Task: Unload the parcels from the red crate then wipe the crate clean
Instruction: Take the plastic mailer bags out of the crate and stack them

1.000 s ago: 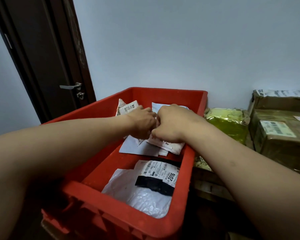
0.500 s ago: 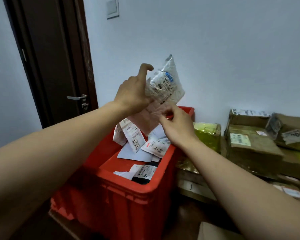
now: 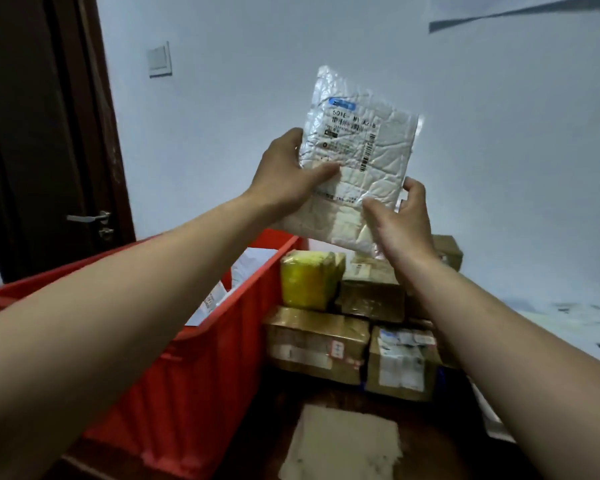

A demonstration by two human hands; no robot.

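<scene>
A white bubble-mailer parcel (image 3: pixel 361 147) with a printed label is held up in front of the wall, above the stacked boxes. My left hand (image 3: pixel 288 171) grips its left edge, thumb across the front. My right hand (image 3: pixel 400 220) holds its lower right corner between thumb and fingers. The red crate (image 3: pixel 201 375) stands at the lower left, with several white paper parcels (image 3: pixel 246 268) still showing inside, partly hidden by my left forearm.
To the right of the crate are stacked brown taped cartons (image 3: pixel 316 344), a yellow wrapped parcel (image 3: pixel 307 278) and a labelled box (image 3: pixel 400 362). A flat cardboard piece (image 3: pixel 343 441) lies on the dark floor. A dark door (image 3: pixel 49 140) stands at left; papers (image 3: pixel 575 317) lie at right.
Both hands have lifted the white mailer out of the crate and carried it up and to the right, over the stacked boxes. The view has swung right.
</scene>
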